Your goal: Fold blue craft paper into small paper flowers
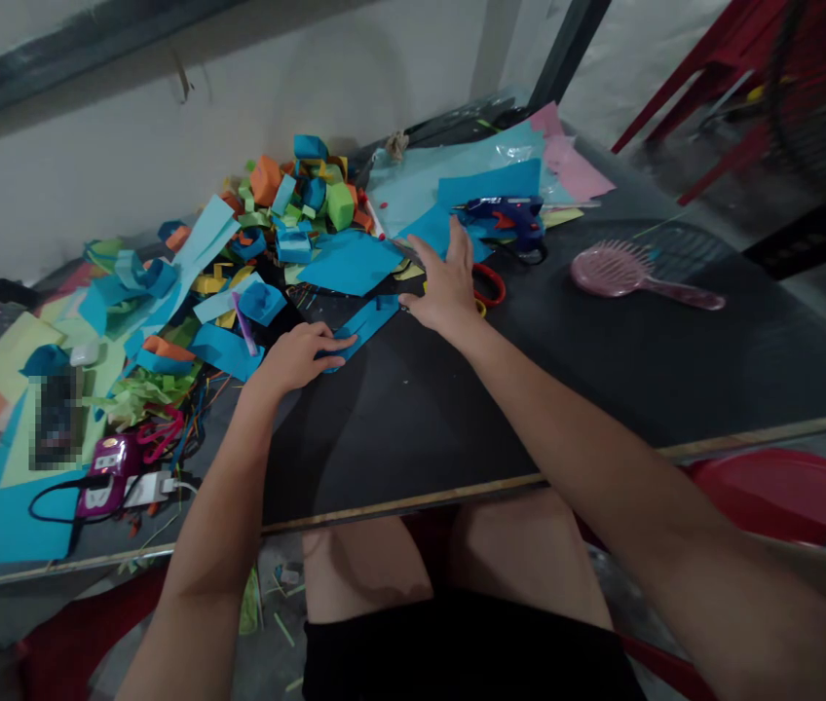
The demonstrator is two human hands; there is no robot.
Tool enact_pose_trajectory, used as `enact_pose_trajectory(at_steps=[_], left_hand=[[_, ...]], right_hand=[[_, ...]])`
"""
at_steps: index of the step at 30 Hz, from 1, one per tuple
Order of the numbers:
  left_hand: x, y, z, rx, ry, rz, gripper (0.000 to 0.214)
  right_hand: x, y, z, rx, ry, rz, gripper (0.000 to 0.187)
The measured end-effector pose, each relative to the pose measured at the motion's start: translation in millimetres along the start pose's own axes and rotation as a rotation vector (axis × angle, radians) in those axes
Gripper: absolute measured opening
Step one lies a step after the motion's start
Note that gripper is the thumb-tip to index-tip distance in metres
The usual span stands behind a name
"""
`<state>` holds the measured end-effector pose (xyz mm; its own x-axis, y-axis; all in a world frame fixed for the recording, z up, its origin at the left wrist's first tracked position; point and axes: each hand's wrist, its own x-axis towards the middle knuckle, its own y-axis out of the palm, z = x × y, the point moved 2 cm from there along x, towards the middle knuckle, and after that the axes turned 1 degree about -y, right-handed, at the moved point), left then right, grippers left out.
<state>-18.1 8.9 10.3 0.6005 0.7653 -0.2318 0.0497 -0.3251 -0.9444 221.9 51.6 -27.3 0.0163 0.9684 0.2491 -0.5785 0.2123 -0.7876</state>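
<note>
A narrow blue paper strip (370, 319) lies slantwise on the dark tabletop in front of me. My left hand (302, 356) rests on its near end, fingers stretched out and lying flat on the paper. Over the far end hovers my right hand (446, 284), its fingers spread apart. Its thumb side is close to the strip; whether it touches I cannot tell. Scissors with red and yellow handles (490, 284) lie just right of that hand, partly hidden by it. Beyond both hands is a larger blue paper sheet (352, 261).
A heap of folded paper pieces (311, 200) sits against the wall. A blue glue gun (507, 219) and a pink hairbrush (621, 271) lie on the right. On the left are paper sheets (15, 516), a purple device (110, 467) and a white charger (150, 489).
</note>
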Motion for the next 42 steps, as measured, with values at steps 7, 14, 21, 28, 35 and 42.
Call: enact_pose_trajectory(at_steps=[7, 14, 21, 28, 35, 42], left_hand=[[0, 2.5, 3, 0.007, 0.031, -0.041, 0.039], [1, 0.1, -2, -0.116, -0.093, -0.181, 0.036], [1, -1.1, 4, -0.195, -0.041, -0.114, 0.037], [-2, -1.5, 5, -0.182, 0.009, -0.121, 0.034], [9, 11.8, -13, -0.113, -0.267, -0.472, 0.025], [11, 19.1, -24, -0.048, -0.305, -0.483, 0.027]], right_hand=[[-22, 2, 46, 0.063, -0.471, 0.126, 0.021], [-17, 16, 37, 0.121, -0.480, 0.327, 0.021], [-7, 15, 25, 0.150, -0.475, 0.277, 0.018], [-5, 16, 23, 0.149, -0.455, 0.268, 0.017], [-10, 12, 28, 0.085, -0.525, 0.237, 0.019], [-17, 6, 40, 0.031, -0.612, 0.328, 0.040]])
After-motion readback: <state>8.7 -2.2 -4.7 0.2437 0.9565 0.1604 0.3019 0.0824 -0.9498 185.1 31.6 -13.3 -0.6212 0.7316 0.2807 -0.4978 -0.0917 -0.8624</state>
